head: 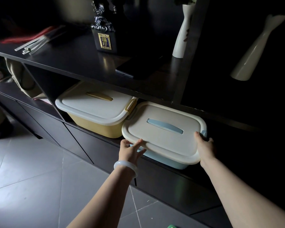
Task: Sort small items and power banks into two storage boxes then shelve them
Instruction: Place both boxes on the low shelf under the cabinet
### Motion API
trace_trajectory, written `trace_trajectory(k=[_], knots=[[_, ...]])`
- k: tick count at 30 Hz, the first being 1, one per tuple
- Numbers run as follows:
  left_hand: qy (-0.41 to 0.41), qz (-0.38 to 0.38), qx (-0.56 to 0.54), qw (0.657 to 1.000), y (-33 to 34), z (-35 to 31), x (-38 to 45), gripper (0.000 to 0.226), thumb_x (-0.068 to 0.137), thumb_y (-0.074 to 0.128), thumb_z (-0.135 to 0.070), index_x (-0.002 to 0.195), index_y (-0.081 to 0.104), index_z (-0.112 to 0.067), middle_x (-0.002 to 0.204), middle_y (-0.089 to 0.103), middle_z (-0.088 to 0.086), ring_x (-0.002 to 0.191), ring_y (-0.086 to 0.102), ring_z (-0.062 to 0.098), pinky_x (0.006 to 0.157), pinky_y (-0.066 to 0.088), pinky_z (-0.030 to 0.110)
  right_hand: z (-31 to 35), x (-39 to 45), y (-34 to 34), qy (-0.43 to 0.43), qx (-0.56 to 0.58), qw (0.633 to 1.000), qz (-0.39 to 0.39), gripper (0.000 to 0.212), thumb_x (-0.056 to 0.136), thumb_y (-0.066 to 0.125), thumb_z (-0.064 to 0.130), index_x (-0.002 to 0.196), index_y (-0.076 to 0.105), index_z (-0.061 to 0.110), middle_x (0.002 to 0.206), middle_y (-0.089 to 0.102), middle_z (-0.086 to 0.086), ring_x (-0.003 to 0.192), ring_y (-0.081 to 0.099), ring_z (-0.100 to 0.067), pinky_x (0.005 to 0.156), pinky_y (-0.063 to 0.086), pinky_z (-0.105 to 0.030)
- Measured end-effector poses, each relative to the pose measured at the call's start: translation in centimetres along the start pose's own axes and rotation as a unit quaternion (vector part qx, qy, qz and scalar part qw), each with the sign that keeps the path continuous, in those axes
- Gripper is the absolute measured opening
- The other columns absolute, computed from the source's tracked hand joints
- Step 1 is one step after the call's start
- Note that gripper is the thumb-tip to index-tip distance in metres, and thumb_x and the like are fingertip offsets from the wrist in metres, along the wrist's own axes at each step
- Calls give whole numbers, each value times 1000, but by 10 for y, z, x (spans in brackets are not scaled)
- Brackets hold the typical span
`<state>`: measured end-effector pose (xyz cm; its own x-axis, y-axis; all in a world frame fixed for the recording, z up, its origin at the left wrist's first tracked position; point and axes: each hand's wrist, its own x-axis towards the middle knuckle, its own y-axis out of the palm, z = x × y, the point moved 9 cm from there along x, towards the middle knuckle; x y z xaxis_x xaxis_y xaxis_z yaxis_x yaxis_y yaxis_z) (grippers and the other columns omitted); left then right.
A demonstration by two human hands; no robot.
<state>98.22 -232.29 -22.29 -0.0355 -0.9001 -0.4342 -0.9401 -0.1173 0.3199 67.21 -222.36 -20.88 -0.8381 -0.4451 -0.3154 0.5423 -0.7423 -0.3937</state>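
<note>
Both bare arms reached forward and up from the near edge of the view toward the blue storage box (163, 162), which sat in the lower compartment of a dark shelf unit (89, 63), its near corner jutting out past the shelf's front edge. The box's white lid (163, 142) was on, with a pale blue handle (165, 126) lying flat in its middle.

The left hand (130, 151) met the box at its near left corner. Its fingers (136, 143) were spread, the forefinger laid along the lid's rim and the others curled under the rim against the blue wall; it was pressed to the box rather than closed around it. A pale bangle (125, 167) ringed that wrist. The right hand (205, 147) clasped the lid's right edge, thumb on top of the lid near the blue latch (204, 134), the remaining fingers hidden beyond the rim, so how far they wrapped could not be told.

Just left of the blue box, touching or nearly so at the latches, the yellow storage box (95, 125) stood farther back in the same compartment, its white lid shut. On the shelf above were a dark ornate figurine (104, 35), a white vase (182, 33), some clear rods (33, 44) and a flat dark device (130, 71). Grey floor tiles (31, 178) lay below on the near left.
</note>
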Motion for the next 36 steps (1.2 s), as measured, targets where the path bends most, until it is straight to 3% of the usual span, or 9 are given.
trace_trajectory(k=[7, 15, 24, 29, 36], knots=[[13, 5, -2, 1000, 0, -1, 0, 29, 85, 69, -3, 90, 41, -10, 92, 46, 12, 64, 61, 11, 61, 59, 29, 1, 1, 1, 0, -9, 1000, 0, 73, 87, 62, 47, 140, 40, 1, 135, 51, -23, 121, 51, -37, 101, 43, -43], [21, 22, -4, 1000, 2, -2, -2, 31, 86, 68, -3, 97, 41, -10, 104, 40, 15, 73, 57, 16, 71, 60, 37, 2, 0, -1, -2, -38, 999, 2, 73, 88, 59, 48, 141, 39, 1, 137, 49, -24, 123, 50, -39, 101, 42, -42], [22, 27, -4, 999, 2, -2, -2, 30, 85, 69, -3, 95, 41, -10, 106, 46, 17, 78, 62, 16, 70, 61, 34, 5, -1, 0, -7, -56, 998, 5, 70, 89, 58, 47, 137, 41, -1, 134, 50, -26, 121, 50, -40, 100, 42, -44], [16, 25, 4, 1000, 0, -2, 0, 32, 85, 69, -5, 97, 40, -10, 105, 42, 14, 76, 60, 15, 76, 59, 37, 7, -1, 0, -13, -73, 997, 4, 69, 90, 57, 46, 134, 43, -5, 132, 51, -28, 119, 51, -42, 99, 43, -45], [10, 21, 37, 999, 0, -3, -4, 33, 85, 71, -9, 100, 41, -9, 104, 41, 13, 74, 55, 15, 70, 60, 35, 9, -2, 2, -13, -103, 994, 17, 72, 92, 54, 47, 138, 38, -6, 137, 47, -29, 124, 47, -43, 102, 39, -46]])
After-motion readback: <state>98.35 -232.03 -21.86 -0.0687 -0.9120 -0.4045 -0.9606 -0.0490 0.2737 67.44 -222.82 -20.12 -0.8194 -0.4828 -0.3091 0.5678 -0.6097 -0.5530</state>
